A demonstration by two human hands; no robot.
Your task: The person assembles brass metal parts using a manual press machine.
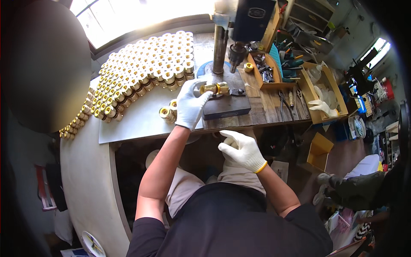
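Note:
My left hand (191, 105), in a white knit glove, grips a brass fitting (220, 88) between thumb and fingers. The fitting lies sideways above a dark metal block (227, 110) on the drill press base, beside a small dark clamp piece (238, 92). Over it hangs the drill chuck (236, 55), clear of the fitting. My right hand (244, 150), in a white glove with a yellow cuff, hovers over my lap below the bench edge. Its fingers are bent and apart from the thumb, with nothing visible in them. Loose brass fittings (167, 113) stand beside my left wrist.
Many upright brass fittings (145, 64) fill the bench's left. Right of the press column (219, 49) are a wooden tray (280, 85) of metal parts, a single fitting (248, 67), pliers (286, 105) and a cardboard box (306, 83) holding gloves. Another person's leg (357, 188) shows at right.

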